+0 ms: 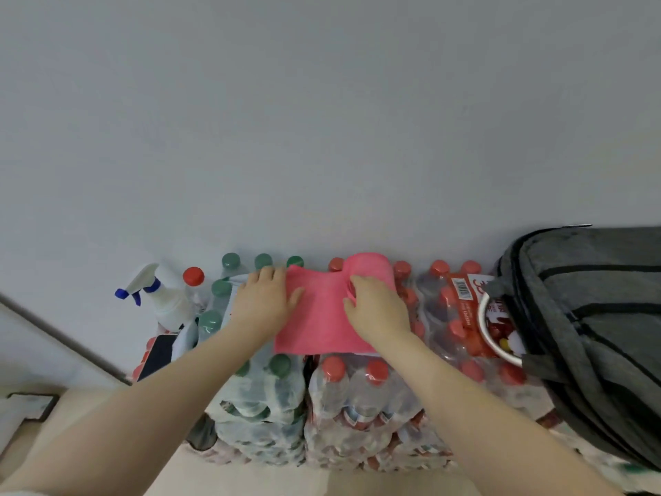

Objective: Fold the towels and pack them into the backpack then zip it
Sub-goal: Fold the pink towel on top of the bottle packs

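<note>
From the head camera, a pink towel [320, 316] lies in the lower middle of the frame, spread over the caps of shrink-wrapped bottle packs [304, 399] that stand against a pale wall [322, 119]. The left hand [266, 298] rests flat on the towel's left edge, its fingers straight and its thumb lying on the cloth. The right hand [375, 309] sits on the towel's right part; its fingers curl round the cloth there, where the upper right of the towel rises in a rolled hump — a fold lifted off the bottles.

At the right edge of the frame a grey backpack [586, 316] lies tilted on the red-capped bottles, well apart from the towel, its dark zipper lines running across it. Just left of the backpack a white bowl [491, 334] with red contents peeks out from beneath it.

At the left of the frame a white spray bottle [161, 295] with a blue nozzle stands beside the green-capped bottles — near the left hand but not touching it.
</note>
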A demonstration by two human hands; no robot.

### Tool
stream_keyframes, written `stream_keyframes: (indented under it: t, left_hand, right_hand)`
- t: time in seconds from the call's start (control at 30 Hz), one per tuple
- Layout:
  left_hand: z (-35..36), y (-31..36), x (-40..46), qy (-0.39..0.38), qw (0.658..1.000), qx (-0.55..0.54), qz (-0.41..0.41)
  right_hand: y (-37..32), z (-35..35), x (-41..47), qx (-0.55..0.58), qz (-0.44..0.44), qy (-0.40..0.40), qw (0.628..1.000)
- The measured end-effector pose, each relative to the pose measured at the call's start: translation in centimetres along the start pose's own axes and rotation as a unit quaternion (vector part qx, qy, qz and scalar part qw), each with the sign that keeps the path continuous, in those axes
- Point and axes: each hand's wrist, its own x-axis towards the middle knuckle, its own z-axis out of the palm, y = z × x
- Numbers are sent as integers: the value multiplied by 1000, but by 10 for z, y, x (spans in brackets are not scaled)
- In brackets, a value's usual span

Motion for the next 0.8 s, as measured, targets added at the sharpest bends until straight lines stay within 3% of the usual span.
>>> stream_keyframes:
  t: [0.13, 0.2, 0.27, 0.37, 0.47, 0.57, 0.7, 0.8]
  left_hand:
    - [2, -5, -6, -17, 999, 41, -6]
    - [2, -5, -5, -27, 999, 22, -11]
    - [0, -5, -5, -48, 999, -5, -24]
    - [-6, -3, -7, -72, 996, -56, -17]
    - [-9, -4, -7, -108, 974, -194, -42]
    - [-8, -4, -6, -89, 944, -316, -43]
    - [-13, 14, -12, -3, 912, -407, 54]
    - [-18, 38, -9, 9, 896, -432, 105]
  right_hand:
    - [-10, 14, -3, 36, 7, -22, 999]
    - [-5, 14, -4, 97, 1, 52, 994]
    - [7, 18, -3, 43, -41, 112, 992]
    - [19, 27, -4, -73, -34, 16, 997]
    - [23, 38, -4, -125, -4, -47, 991]
    - [21, 41, -1, -154, 1, -48, 987]
    - [20, 41, -2, -174, -5, -45, 984]
    - [26, 40, -1, -104, -20, -43, 993]
